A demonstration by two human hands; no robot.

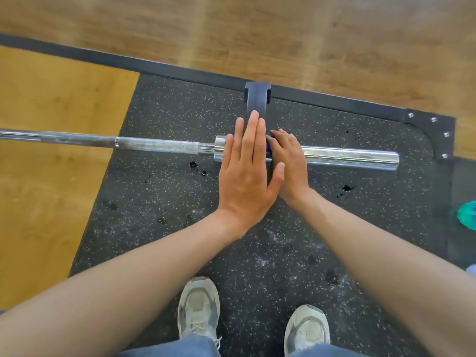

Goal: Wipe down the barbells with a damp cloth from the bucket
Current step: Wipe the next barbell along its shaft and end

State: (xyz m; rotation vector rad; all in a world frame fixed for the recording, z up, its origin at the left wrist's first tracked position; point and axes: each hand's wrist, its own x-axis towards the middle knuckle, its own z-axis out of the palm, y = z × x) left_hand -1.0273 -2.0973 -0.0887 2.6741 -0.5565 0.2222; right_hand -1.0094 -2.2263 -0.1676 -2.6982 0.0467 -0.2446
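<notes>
A steel barbell (347, 157) lies left to right across the black rubber mat (159, 202), its chrome sleeve at the right end. My right hand (289, 161) rests on the sleeve and holds a blue cloth (269, 146) against it; only a small bit of the cloth shows. My left hand (244, 171) is flat with straight fingers, hovering over the sleeve's inner end just left of the right hand. The bucket is not clearly in view.
A black bar holder (256, 99) rises from the platform frame (322, 97) just behind the hands. Wet dark spots dot the mat. Wood flooring (46, 163) lies to the left. A teal object (467, 215) sits at the right edge. My shoes (198, 307) stand below.
</notes>
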